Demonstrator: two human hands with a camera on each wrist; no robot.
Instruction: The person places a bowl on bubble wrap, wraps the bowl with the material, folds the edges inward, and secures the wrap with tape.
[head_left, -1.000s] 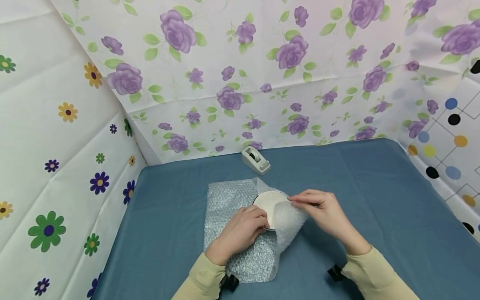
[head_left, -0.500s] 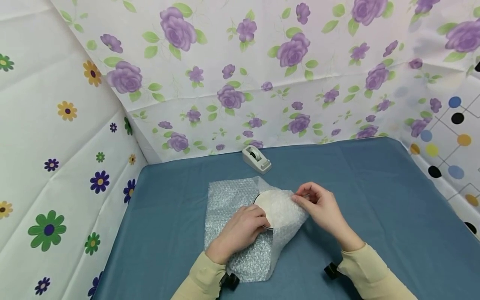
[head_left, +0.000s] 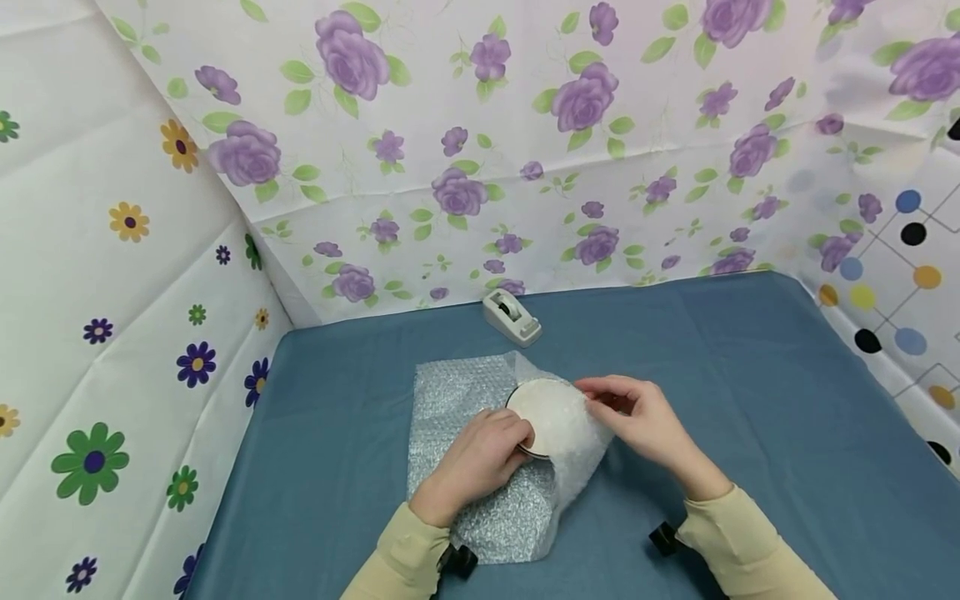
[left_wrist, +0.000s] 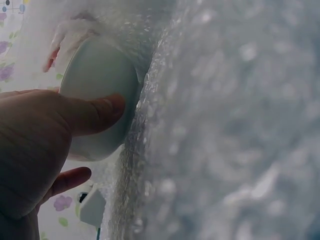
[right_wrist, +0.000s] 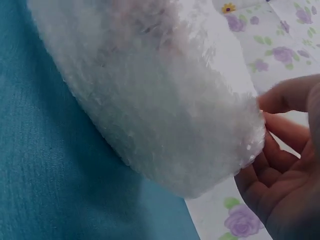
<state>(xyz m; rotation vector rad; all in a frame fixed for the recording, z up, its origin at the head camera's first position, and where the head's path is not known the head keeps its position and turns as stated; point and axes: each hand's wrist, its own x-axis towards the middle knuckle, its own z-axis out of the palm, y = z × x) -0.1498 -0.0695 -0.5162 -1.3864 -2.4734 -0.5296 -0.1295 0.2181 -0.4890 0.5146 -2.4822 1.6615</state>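
A pale round bowl [head_left: 534,407] with a thin dark rim sits on a sheet of bubble wrap [head_left: 448,400] in the head view. My left hand [head_left: 483,454] grips the bowl at its near left edge; in the left wrist view the thumb lies along the smooth outside of the bowl [left_wrist: 97,70]. On the other side, my right hand [head_left: 641,421] pinches the edge of a bubble wrap flap folded up over the bowl's right part. In the right wrist view that bubble wrap [right_wrist: 160,125] hides the bowl, and the fingertips are at its edge.
A white tape dispenser [head_left: 512,317] stands behind the bubble wrap near the back edge of the blue-covered table [head_left: 345,442]. Flowered sheets [head_left: 465,125] hang along the back and left, and a dotted sheet [head_left: 900,333] on the right.
The bubble wrap flap has been drawn leftward farther over the bowl, and my right hand has shifted slightly with it. My left hand keeps its hold on the bowl.
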